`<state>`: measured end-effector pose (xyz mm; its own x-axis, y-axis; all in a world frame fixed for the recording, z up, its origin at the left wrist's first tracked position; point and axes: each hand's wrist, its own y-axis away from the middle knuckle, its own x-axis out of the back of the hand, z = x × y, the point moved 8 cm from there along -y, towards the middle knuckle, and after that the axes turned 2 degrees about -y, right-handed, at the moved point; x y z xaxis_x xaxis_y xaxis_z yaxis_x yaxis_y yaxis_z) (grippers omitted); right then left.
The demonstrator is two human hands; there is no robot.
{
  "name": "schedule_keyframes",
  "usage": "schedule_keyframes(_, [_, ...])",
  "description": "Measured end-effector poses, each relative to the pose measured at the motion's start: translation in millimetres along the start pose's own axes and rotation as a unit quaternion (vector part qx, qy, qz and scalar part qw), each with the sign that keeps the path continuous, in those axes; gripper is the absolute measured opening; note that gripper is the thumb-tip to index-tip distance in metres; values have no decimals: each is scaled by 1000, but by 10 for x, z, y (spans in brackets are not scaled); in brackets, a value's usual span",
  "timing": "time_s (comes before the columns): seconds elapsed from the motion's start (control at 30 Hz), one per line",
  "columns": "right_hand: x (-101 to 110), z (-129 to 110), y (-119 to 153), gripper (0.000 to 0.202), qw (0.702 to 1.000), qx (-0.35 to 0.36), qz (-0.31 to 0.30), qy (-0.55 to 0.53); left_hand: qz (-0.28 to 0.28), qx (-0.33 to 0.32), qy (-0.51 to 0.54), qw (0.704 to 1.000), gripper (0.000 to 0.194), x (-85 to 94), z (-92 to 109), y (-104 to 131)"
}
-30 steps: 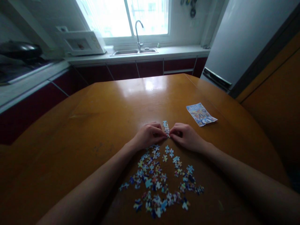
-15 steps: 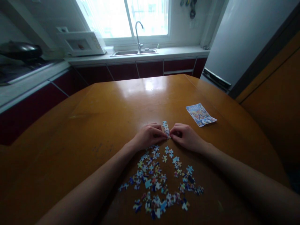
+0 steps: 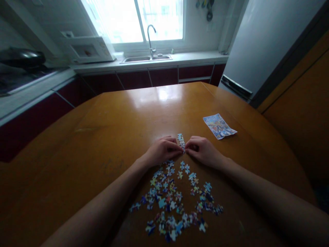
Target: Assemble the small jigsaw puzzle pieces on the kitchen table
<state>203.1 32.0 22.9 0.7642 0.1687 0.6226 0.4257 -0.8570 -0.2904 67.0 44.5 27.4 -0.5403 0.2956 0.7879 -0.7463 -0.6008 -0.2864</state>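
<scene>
Two bare hands meet over a narrow strip of joined puzzle pieces (image 3: 181, 139) near the middle of the wooden desk (image 3: 102, 120). The left hand (image 3: 162, 151) has its fingers curled and its thumb tip at the left side of the strip's near end. The right hand (image 3: 204, 150) mirrors it from the right, with thumb and forefinger bent towards the same end. The two hands are close together, with the strip running away from the person between them. Whether the fingertips of either hand are clamped on a piece is too small to tell.

Many loose puzzle pieces (image 3: 172, 205) lie scattered on the desk nearer the person, between the forearms, in light blue, white, yellow, dark blue and reddish tones. Some overlap; others lie singly, a few of them just below the hands. Beyond the right hand and off to its right, a printed sheet (image 3: 219, 127) with a colourful picture lies on the desk, well apart from the pieces.

Past the far edge, a pale kitchen counter (image 3: 102, 68) with dark red cabinets (image 3: 135, 79) holds a double sink (image 3: 137, 59), a curved faucet (image 3: 149, 39) and a white microwave (image 3: 88, 50). A bright window (image 3: 164, 20) is behind the faucet.
</scene>
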Motion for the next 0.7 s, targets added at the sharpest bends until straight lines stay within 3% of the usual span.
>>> schedule_keyframes(0.27, [76,30,11,17,998,-4,46,-32,-11,-18,-10,1000,17,13,85,-43])
schedule_keyframes(0.43, [-7,-9,19,19,1000,7,-13,13,-15,-12,11,1000,19,28,96,-34])
schedule_keyframes(0.63, [-18,-113,36,19,997,11,-37,60,80,25,-18,996,10,183,52,-17])
schedule_keyframes(0.7, [-17,-143,46,16,997,18,-34,73,87,22,-25,996,9,185,52,-19])
